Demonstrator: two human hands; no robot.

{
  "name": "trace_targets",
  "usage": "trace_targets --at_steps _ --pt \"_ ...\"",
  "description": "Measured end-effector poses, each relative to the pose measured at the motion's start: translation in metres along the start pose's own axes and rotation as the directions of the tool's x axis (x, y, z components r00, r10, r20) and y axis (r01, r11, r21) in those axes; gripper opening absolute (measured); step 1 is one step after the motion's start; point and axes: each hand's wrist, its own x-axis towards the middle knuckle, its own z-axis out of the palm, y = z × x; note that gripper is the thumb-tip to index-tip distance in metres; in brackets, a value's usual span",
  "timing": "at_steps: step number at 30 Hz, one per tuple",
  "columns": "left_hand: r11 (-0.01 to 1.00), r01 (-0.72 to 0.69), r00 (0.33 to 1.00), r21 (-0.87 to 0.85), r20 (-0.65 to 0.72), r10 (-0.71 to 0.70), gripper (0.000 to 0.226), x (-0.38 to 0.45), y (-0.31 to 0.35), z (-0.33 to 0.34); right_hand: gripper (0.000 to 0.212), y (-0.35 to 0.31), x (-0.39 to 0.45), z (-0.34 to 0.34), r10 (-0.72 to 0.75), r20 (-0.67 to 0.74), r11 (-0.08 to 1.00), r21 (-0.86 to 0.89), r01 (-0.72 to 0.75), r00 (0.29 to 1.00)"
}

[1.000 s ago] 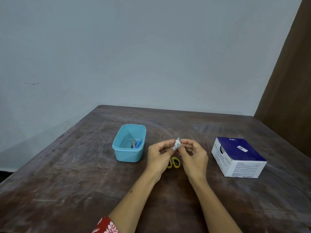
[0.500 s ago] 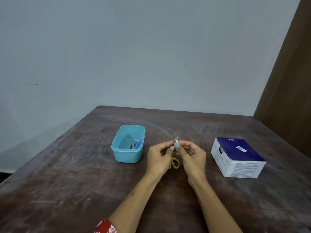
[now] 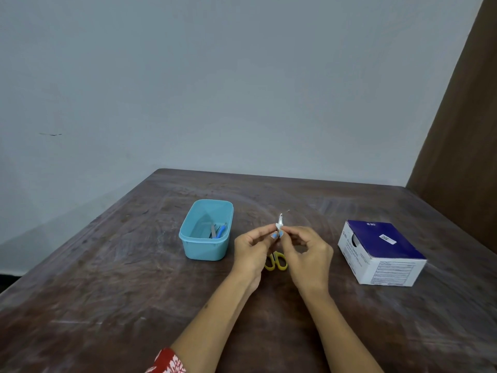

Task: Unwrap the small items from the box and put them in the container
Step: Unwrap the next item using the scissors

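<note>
My left hand and my right hand meet over the middle of the table, both pinching one small item with white wrapping and a blue part between the fingertips. Its white end sticks up above my fingers. The light blue container stands left of my hands, with a blue piece and a grey piece inside. The blue and white box sits to the right, apart from my hands.
Yellow-handled scissors lie on the brown table under my hands, partly hidden. A wall runs behind the table's far edge, and a brown panel stands at the right.
The white wrapping has been pulled narrower and now stands up above my fingertips. Both hands stayed nearly in place.
</note>
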Motion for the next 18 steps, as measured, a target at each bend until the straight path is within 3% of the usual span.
trace_targets --at_steps 4,18 --pt "0.999 0.027 0.998 -0.033 -0.055 -0.028 0.019 0.0016 0.0015 -0.0021 0.016 0.0024 -0.0019 0.0024 -0.043 0.029 0.998 -0.05 0.045 0.999" --pt "0.996 0.06 0.998 -0.072 -0.031 -0.062 0.019 -0.0019 0.0063 -0.003 0.016 0.0067 -0.0017 0.0028 -0.069 0.058 0.993 -0.091 0.074 0.996"
